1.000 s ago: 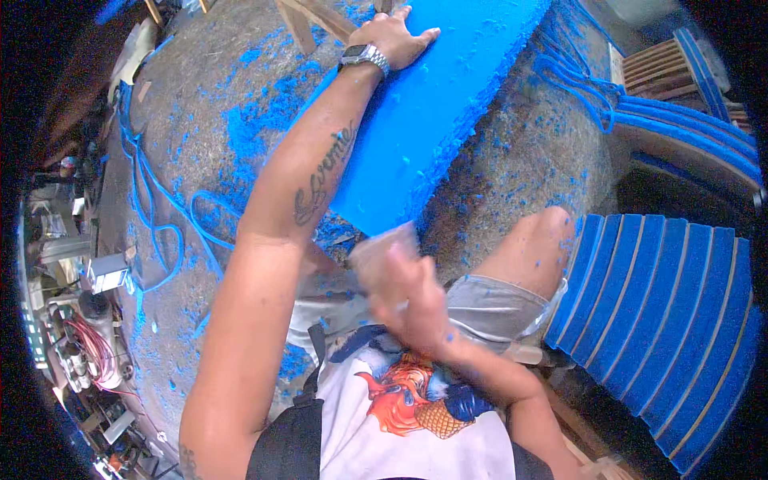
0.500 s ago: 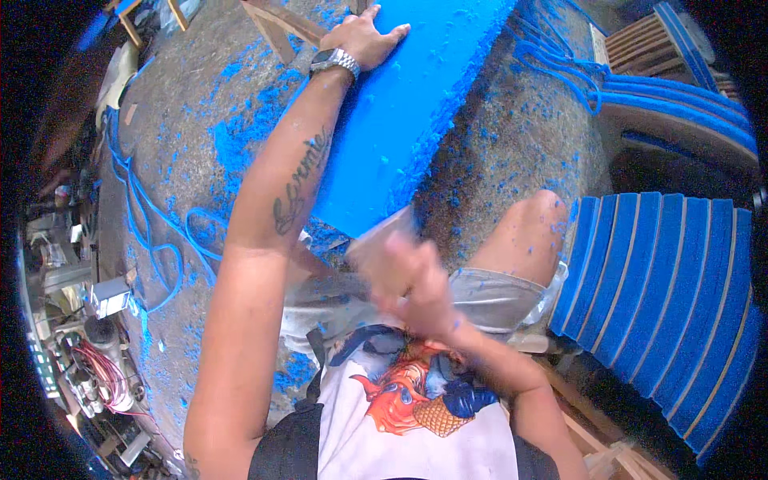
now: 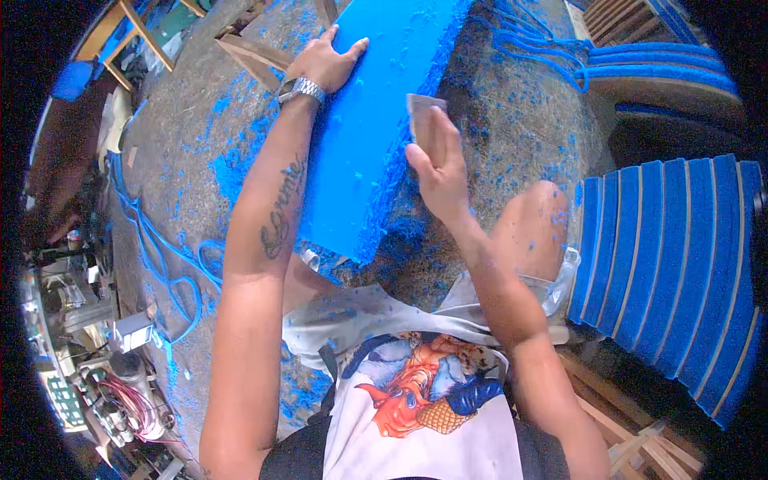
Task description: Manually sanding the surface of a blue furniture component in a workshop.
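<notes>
A rough grey desk [image 3: 512, 120], flecked with blue, carries the blue-painted board [image 3: 368, 136]. The left hand [image 3: 324, 60] is pressed flat, fingers spread, on its far end. The right hand [image 3: 436, 164] pinches a sanding pad [image 3: 422, 106] against its right edge. The board is judged stiff and light; it is best steadied by flat pressure.

Under the left hand [image 3: 324, 62] lies a board [image 3: 376, 120] painted a bright, even blue, its surface dotted with small raised specks of the same blue. The right hand [image 3: 438, 164] presses a pale grey-brown sheet of paper [image 3: 422, 106] to the board's edge. Around both hands the floor [image 3: 184, 136] is dull grey-brown, spattered and smeared with blue. A silver watch [image 3: 302, 88] circles the left wrist, and dark lettering runs along that forearm. To the right of the right hand stands a slatted panel [image 3: 672, 272] of blue strips with thin tan gaps. The shirt [image 3: 424, 416] is white with an orange, blue and yellow print.
</notes>
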Demonstrator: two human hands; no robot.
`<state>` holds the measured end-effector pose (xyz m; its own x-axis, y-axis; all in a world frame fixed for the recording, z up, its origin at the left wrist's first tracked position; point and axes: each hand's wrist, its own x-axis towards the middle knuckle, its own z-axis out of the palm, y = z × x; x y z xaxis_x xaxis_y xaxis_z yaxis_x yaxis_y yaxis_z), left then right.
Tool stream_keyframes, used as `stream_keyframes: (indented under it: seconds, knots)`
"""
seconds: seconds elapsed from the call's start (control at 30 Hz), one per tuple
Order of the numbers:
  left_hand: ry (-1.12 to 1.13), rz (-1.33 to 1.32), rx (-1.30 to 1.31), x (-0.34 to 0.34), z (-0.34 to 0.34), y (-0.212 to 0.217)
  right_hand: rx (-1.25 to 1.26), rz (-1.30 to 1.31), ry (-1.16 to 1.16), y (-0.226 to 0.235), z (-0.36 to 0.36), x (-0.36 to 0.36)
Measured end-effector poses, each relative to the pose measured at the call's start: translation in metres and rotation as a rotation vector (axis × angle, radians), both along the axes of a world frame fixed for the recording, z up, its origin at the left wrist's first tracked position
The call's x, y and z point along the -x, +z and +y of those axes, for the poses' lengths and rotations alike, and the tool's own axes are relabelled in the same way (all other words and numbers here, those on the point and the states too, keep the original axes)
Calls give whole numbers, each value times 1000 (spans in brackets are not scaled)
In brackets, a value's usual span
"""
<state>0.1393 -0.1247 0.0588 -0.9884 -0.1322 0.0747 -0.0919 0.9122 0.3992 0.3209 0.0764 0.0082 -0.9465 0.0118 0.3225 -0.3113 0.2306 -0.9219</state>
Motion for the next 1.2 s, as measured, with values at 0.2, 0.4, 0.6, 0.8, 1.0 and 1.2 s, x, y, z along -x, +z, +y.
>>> stream_keyframes:
  seconds: [0.2,0.4,0.6,0.8,1.0,1.2]
  knots:
    - [33,-12,39,3,1,-2,-238,-200,436,13,14,-62]
    - [36,-4,26,1,2,0,-230,162,11,20,25,34]
    - [39,3,10,2,4,2,-269,-69,487,29,20,-31]
    - [46,-21,9,3,5,4,-335,244,122,29,25,47]
    - [32,-1,33,4,3,1,-38,31,28,-10,-10,-22]
    - [20,14,6,7,1,-4,179,-29,732,-27,8,-117]
